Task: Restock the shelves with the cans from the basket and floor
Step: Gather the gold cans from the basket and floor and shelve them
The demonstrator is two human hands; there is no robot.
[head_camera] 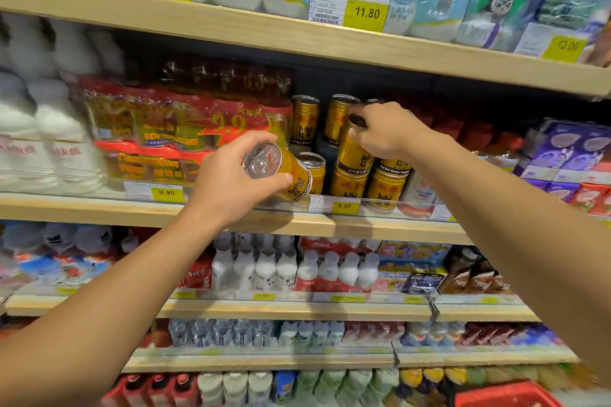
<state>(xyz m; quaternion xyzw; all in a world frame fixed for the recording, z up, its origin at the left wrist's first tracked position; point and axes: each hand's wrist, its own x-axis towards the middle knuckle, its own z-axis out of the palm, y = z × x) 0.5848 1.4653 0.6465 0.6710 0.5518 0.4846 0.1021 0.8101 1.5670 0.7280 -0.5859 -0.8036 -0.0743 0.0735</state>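
Gold cans (353, 155), yellow price tags (344, 206)

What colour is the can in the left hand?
Gold, with a silver top; head view.

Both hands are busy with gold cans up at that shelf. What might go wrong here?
The right hand is setting a gold can on top of other cans, and it looks tilted; a stacked can may slip and knock its neighbours over. The left hand holds a second can on its side just above the shelf edge, so a loose grip could send it to the floor.
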